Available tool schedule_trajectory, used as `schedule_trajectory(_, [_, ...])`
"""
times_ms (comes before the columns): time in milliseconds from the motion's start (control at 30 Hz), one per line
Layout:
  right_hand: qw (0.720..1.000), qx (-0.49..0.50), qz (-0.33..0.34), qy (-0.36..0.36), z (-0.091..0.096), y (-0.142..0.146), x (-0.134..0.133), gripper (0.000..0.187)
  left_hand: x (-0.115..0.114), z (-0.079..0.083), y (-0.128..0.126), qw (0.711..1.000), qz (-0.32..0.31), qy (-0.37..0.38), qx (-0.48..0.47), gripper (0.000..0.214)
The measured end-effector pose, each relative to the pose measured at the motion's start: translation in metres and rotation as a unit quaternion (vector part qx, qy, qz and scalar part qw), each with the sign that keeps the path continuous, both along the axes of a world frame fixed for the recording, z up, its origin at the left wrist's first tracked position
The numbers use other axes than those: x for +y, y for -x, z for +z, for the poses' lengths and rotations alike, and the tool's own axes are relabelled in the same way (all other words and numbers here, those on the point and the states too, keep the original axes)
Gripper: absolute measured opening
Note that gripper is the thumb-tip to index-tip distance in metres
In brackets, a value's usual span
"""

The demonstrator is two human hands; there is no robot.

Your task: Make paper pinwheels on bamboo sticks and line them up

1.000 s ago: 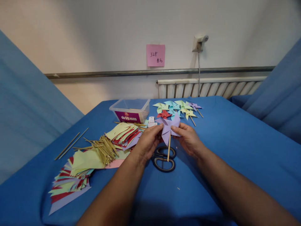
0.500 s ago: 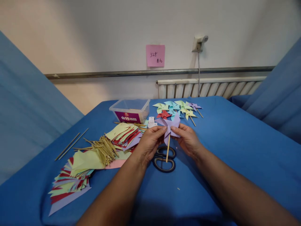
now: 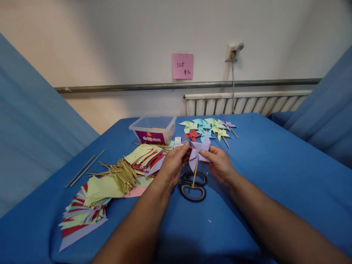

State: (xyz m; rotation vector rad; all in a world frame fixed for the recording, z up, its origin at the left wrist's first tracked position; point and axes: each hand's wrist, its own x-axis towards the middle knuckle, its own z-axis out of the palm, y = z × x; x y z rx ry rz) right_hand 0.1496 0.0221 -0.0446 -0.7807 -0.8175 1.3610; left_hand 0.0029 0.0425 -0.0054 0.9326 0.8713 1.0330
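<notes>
A purple paper pinwheel [image 3: 194, 160] on a thin wooden stick [image 3: 195, 176] is held up between my two hands. My right hand [image 3: 220, 163] pinches it near the centre, the thumb lying on the front of the paper. My left hand [image 3: 174, 163] is closed at the pinwheel's left blade, its thumb and forefinger together at the blade's edge; the other fingers are partly hidden. Beneath the stick, black-handled scissors [image 3: 196, 199] lie on the blue cloth, their blades hidden by my left hand and the pinwheel.
Finished pinwheels [image 3: 217, 124] in several colours lie at the back. A clear plastic box [image 3: 151, 137] stands left of them. Nearer on the left are wooden sticks [image 3: 125, 176] and fanned stacks of coloured paper [image 3: 82, 212]. Two long sticks [image 3: 85, 168] lie farther left.
My left thumb has moved from near the pinwheel's centre out to its left edge. The pinwheel has turned slightly, and its stick leans a little more to the left at the bottom.
</notes>
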Motion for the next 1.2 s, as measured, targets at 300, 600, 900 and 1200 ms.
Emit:
schedule_trajectory(300, [0.989, -0.139, -0.022, -0.036, -0.005, 0.006, -0.001, 0.031, 0.001, -0.002, 0.000, 0.999, 0.042, -0.001, 0.025, 0.038])
schedule_trajectory(600, [0.987, -0.152, -0.022, -0.039, -0.006, 0.006, -0.001, 0.031, 0.005, -0.007, 0.002, 0.998, 0.025, -0.012, 0.052, 0.031])
schedule_trajectory(900, [0.998, -0.037, 0.054, 0.009, -0.005, 0.001, 0.000, 0.030, -0.001, 0.013, 0.007, 0.965, 0.041, -0.199, 0.167, 0.023])
schedule_trajectory(1200, [0.993, -0.014, 0.110, 0.025, 0.001, -0.006, -0.001, 0.027, -0.001, 0.023, 0.017, 0.925, -0.002, -0.294, 0.240, 0.029])
